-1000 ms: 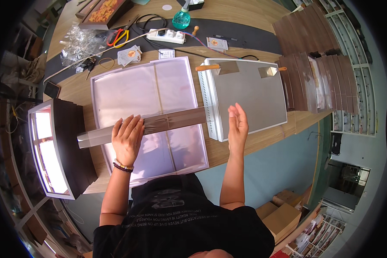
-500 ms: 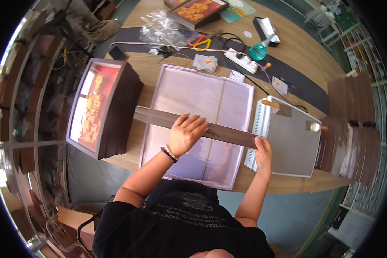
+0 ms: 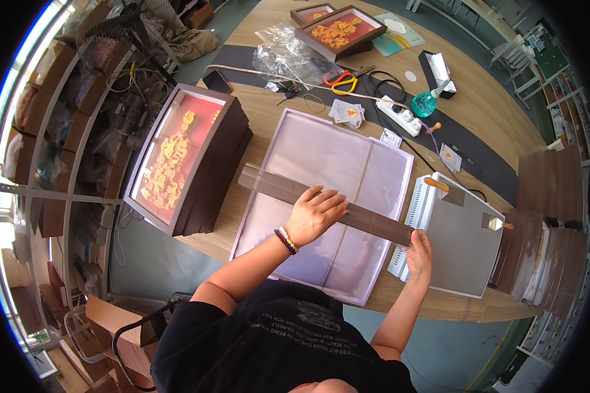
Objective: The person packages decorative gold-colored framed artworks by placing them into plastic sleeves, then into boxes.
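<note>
A long, narrow brown piece (image 3: 380, 224) lies slantwise over a pale lilac tray (image 3: 321, 141). Clear film shows at its left end, past the tray's edge; whether it is a frame seen edge-on I cannot tell. My left hand (image 3: 316, 217) rests palm down across its middle, fingers stretched out and close together. At the right end my right hand (image 3: 419, 257) grips it, thumb on the near side; part of those fingers is hidden. To the left stands a stack of brown frames (image 3: 233, 154), with a red and gold relief picture on top.
Right of the tray sits a grey-topped device (image 3: 462, 236) with wooden handles. Behind lie crumpled clear film (image 3: 285, 56), scissors (image 3: 341, 81), a power strip (image 3: 398, 116), a green spray bottle (image 3: 424, 103) and more framed pictures (image 3: 337, 33). Brown panels (image 3: 537, 242) are stacked at far right.
The whole view has shifted, so the table's things sit further right and lower. Both hands keep their places on the brown piece, whose upper face now looks broader and smoother.
</note>
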{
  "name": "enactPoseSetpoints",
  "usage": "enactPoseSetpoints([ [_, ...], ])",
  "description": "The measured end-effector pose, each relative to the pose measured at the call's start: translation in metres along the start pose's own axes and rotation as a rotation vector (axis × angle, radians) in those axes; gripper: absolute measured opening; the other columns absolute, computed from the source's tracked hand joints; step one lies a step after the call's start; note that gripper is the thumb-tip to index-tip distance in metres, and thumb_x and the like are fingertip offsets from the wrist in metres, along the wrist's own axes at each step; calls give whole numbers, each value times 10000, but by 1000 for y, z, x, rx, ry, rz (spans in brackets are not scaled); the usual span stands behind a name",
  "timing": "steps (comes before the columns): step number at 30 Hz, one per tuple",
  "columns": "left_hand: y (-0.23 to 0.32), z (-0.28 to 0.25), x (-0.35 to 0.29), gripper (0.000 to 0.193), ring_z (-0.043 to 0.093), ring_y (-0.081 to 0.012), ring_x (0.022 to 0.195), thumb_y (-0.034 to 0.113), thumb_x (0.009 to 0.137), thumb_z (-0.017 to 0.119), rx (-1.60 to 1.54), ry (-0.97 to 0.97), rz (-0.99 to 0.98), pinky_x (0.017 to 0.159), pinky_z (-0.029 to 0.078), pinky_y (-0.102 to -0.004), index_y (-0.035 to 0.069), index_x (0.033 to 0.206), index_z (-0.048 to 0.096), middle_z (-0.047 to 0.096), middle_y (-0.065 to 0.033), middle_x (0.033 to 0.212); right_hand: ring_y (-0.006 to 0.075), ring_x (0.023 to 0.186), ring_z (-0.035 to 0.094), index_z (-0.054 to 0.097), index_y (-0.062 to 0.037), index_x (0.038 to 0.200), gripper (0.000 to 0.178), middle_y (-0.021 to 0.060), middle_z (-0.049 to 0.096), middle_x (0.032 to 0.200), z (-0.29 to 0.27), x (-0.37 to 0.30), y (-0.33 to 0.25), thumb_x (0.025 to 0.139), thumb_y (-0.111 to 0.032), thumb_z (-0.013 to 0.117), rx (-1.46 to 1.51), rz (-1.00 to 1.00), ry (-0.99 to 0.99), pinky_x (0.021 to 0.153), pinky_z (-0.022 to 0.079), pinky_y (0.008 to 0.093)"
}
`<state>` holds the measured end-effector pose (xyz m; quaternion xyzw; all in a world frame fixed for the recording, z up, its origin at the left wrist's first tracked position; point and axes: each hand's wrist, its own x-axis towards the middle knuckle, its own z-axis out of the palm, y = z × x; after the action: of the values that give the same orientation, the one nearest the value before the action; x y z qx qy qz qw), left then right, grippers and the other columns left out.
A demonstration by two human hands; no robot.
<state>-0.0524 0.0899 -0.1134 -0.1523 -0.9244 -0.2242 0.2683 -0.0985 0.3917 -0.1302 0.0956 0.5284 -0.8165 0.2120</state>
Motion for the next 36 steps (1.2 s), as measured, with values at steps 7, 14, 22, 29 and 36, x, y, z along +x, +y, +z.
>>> enactPoseSetpoints([
  [7, -1, -5, 0, 156, 591, -156, 960, 154, 760, 669, 15, 12, 0, 866, 427, -352, 102, 906, 646, 644, -8, 1005, 68, 732, 514, 562, -97, 802, 147, -26, 580, 761, 19, -12, -8, 852, -209, 644, -259, -83, 180, 688, 392, 229],
  [14, -3, -6, 4, 148, 591, -148, 937, 147, 758, 673, 14, 15, 12, 865, 426, -357, 97, 893, 641, 643, 1, 988, 269, 1099, 482, 586, -47, 1087, 287, 123, 549, 1086, 77, -41, -28, 832, -175, 624, -1303, -669, 511, 910, 388, 369],
  [22, 0, -6, 6, 142, 597, -156, 919, 139, 761, 672, -2, -1, 3, 862, 427, -358, 92, 891, 643, 645, -1, 948, 290, 1246, 395, 649, -115, 1073, 257, 29, 560, 1222, 93, -19, 14, 837, -207, 607, -1565, -772, 116, 1065, 151, 534],
  [29, 3, -9, 9, 166, 598, -178, 925, 135, 767, 664, 34, -20, -7, 873, 425, -364, 89, 924, 633, 639, -19, 969, 259, 1201, 462, 689, -115, 969, 179, -2, 632, 1110, 93, -13, 22, 808, -176, 642, -1480, -847, 162, 1068, 169, 518],
  [36, 2, -8, 9, 164, 602, -192, 937, 108, 767, 654, -20, -44, -8, 872, 430, -364, 73, 925, 628, 644, -32, 973, 247, 1185, 481, 692, -119, 961, 177, -5, 635, 1105, 91, -11, 23, 793, -161, 657, -1466, -885, 149, 1055, 217, 514],
])
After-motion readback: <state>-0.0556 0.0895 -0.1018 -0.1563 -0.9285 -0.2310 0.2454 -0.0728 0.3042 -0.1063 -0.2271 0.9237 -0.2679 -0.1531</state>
